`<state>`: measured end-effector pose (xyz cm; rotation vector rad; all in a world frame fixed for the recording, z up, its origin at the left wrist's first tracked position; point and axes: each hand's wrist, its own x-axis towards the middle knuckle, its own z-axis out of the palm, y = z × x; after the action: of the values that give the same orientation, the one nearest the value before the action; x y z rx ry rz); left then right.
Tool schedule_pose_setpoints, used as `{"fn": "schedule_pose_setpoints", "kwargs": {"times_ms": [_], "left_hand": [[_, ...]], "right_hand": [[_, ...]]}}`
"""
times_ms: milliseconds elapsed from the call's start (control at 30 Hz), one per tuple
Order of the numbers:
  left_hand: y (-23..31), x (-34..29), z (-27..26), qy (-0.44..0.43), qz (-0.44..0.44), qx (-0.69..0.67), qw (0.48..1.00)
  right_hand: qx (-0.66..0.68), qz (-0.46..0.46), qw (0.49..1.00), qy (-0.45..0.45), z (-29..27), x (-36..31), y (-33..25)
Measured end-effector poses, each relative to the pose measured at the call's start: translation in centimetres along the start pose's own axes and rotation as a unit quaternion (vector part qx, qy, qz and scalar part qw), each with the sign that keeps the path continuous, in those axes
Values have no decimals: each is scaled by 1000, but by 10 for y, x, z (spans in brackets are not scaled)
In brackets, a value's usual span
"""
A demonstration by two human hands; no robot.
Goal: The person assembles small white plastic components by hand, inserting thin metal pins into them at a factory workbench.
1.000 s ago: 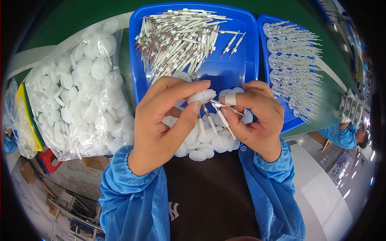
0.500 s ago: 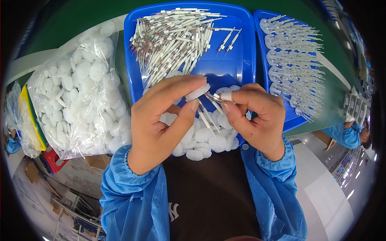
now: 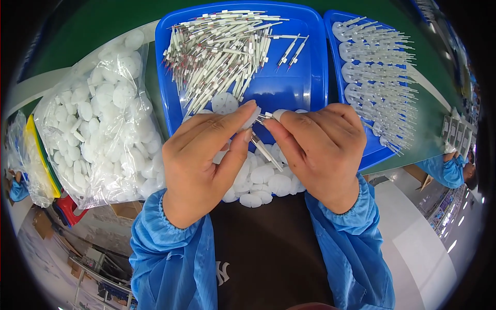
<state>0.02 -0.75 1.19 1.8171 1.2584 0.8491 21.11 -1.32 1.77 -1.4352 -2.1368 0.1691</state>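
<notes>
My left hand (image 3: 204, 160) is closed, pinching a round white plastic disc (image 3: 252, 118) between thumb and fingers. From beneath the disc a thin white rod with a metal section (image 3: 267, 153) slants down to the right. My right hand (image 3: 323, 150) is closed too, its thumb and index finger holding another slim rod (image 3: 265, 117) against the disc; the fingers hide most of it. White tape (image 3: 279, 114) wraps the right index fingertip. Under both hands lies a pile of loose white discs (image 3: 263, 178).
A blue tray (image 3: 305, 85) ahead carries a heap of white rods (image 3: 217, 51). To its right, a second blue tray (image 3: 334, 49) holds rows of discs fitted with rods (image 3: 380, 77). At left stands a clear bag of white discs (image 3: 103, 124). A co-worker's blue sleeve (image 3: 444, 172) shows far right.
The disc has tilted more upright in my left hand. My right hand has shifted left and turned, its fingers now closer to the disc. Fewer rods show beneath the disc.
</notes>
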Motion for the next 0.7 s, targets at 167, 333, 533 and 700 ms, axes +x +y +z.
{"fn": "schedule_pose_setpoints", "kwargs": {"times_ms": [167, 333, 533, 700], "left_hand": [[2, -4, -1, 11, -43, -44, 998], [-3, -5, 3, 8, -47, -86, 995], [-7, -1, 4, 5, -18, -122, 992], [-9, -1, 7, 31, 70, -40, 996]], "right_hand": [[24, -8, 1000, 13, 4, 6, -2], [54, 15, 998, -28, 1, 3, 0], [276, 113, 954, -20, 0, -6, 16], [414, 197, 885, -80, -5, -10, 14]]}}
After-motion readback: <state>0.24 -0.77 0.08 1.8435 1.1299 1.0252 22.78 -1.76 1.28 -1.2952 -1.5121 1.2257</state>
